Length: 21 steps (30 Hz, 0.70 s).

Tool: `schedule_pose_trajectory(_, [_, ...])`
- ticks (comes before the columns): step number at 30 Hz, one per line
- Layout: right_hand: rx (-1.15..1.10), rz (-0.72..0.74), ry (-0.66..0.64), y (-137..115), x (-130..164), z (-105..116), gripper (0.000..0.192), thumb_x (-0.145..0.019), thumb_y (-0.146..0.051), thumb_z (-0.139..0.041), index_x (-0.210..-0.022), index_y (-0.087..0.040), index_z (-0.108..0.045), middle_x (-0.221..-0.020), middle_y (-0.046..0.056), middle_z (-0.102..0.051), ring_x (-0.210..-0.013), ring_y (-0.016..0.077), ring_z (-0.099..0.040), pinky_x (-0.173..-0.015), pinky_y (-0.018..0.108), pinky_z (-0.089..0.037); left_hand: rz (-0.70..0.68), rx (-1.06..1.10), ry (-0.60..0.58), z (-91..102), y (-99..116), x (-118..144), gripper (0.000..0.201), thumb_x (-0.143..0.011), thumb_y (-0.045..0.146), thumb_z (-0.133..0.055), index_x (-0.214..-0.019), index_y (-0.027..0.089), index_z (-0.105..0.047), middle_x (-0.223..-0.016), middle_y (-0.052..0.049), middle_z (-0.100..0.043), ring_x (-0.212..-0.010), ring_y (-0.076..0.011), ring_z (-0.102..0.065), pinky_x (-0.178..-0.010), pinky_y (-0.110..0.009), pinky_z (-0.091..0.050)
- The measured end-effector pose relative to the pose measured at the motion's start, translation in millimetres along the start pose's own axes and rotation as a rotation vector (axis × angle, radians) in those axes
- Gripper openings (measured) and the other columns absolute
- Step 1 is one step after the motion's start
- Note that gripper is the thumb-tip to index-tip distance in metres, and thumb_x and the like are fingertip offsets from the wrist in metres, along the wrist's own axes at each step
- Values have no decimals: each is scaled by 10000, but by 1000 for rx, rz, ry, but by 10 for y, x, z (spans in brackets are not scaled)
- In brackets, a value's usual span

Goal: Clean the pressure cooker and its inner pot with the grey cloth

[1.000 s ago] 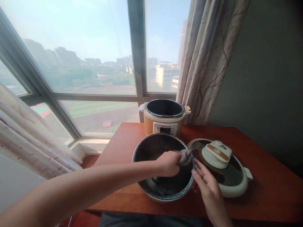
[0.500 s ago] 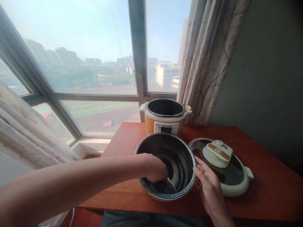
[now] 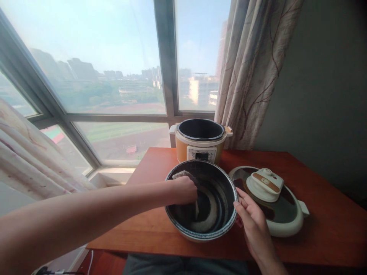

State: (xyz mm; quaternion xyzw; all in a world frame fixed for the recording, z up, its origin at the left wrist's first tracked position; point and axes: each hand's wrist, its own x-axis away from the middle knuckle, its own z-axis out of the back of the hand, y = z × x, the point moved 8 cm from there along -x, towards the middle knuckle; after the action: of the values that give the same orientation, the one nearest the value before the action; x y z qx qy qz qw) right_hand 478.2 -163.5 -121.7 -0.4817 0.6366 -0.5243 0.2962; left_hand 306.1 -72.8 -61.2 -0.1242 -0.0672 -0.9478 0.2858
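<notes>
Cooker base point(image 3: 200, 141) behind, lid point(image 3: 269, 200) right, curtain point(image 3: 252, 72), window point(image 3: 114, 76).

Left hand point(image 3: 185, 190) swept cloth point(image 3: 183, 175) to pot's point(image 3: 226, 225) left wall

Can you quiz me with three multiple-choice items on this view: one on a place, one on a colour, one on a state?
1. Where does the lid lie?
A. right of the inner pot
B. on the cooker
C. on the windowsill

2. What colour is the cooker body?
A. blue
B. orange
C. black

3. What is the left hand doing?
A. resting flat on the table
B. gripping the curtain
C. pressing a cloth inside the inner pot

Answers: 1 A, the lid rests on the table beside the inner pot. 2 B, orange wall under a cream rim. 3 C, the cloth shows above its knuckles, while the right hand steadies the rim.
</notes>
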Motion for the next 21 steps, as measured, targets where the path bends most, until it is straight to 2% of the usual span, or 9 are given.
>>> schedule_pose_trajectory(2, [-6,-12,-12,36,-14,5,793,-738,-514,-805,-1422,-206,-547,-783,26,-729,-688,218,-647,-676,331,-514,-55,-75,-88,37,35,-71,122,-672,61,-672,-675,157,-747,-817,-184,-759,-826,-380,-725,-730,-467,-553])
schedule_pose_trajectory(3, [-10,-18,-22,51,-24,5,802,-744,-522,-800,-1430,-202,-534,-774,23,-723,-653,206,-632,-655,324,-507,-47,-59,-112,65,30,-117,149,-682,86,-668,-767,156,-768,-880,-191,-764,-859,-381,-725,-739,-463,-556])
schedule_pose_trajectory(4, [-13,-23,-31,63,-33,6,811,-747,-528,-797,-1436,-198,-524,-760,19,-717,-621,195,-616,-634,318,-500,2,10,-111,102,-1,-168,196,-680,101,-667,-835,157,-773,-928,-186,-767,-895,-374,-724,-759,-447,-557])
schedule_pose_trajectory(6, [-13,-28,-46,69,-45,2,819,-746,-534,-799,-1437,-195,-520,-737,13,-706,-591,186,-601,-617,313,-493,192,259,-60,150,-124,-255,248,-657,108,-669,-884,150,-759,-955,-161,-769,-939,-346,-720,-785,-390,-551])
schedule_pose_trajectory(9, [0,-15,-37,34,-39,-5,786,-743,-523,-803,-1416,-205,-551,-747,21,-716,-656,213,-642,-657,328,-514,450,590,5,60,-255,-287,272,-694,169,-654,-950,114,-724,-960,-135,-763,-898,-290,-727,-687,-290,-545])
schedule_pose_trajectory(13, [2,2,-24,-15,-9,-28,732,-739,-508,-802,-1377,-211,-597,-785,39,-736,-749,248,-679,-713,357,-540,561,766,35,-75,-251,-217,370,-798,263,-579,-1113,89,-663,-1051,-135,-748,-834,-231,-729,-570,-226,-524])
schedule_pose_trajectory(17, [-11,2,-9,-14,-6,-16,762,-717,-492,-814,-1385,-203,-588,-800,50,-743,-759,257,-685,-697,357,-545,661,941,153,-25,-346,-21,306,-755,239,-606,-1024,125,-696,-1008,-107,-755,-875,-248,-720,-646,-258,-535])
schedule_pose_trajectory(19, [-18,-12,-19,1,-11,-18,782,-723,-489,-811,-1406,-201,-562,-787,43,-737,-700,236,-670,-656,338,-533,646,846,195,112,-395,72,248,-729,227,-628,-942,133,-715,-960,-99,-755,-889,-262,-712,-705,-285,-531])
schedule_pose_trajectory(21, [-28,-32,-39,14,-11,-32,810,-729,-492,-809,-1429,-195,-530,-762,33,-725,-617,205,-633,-597,314,-507,573,665,214,317,-390,152,194,-724,214,-634,-881,141,-721,-932,-99,-751,-902,-273,-704,-732,-296,-516])
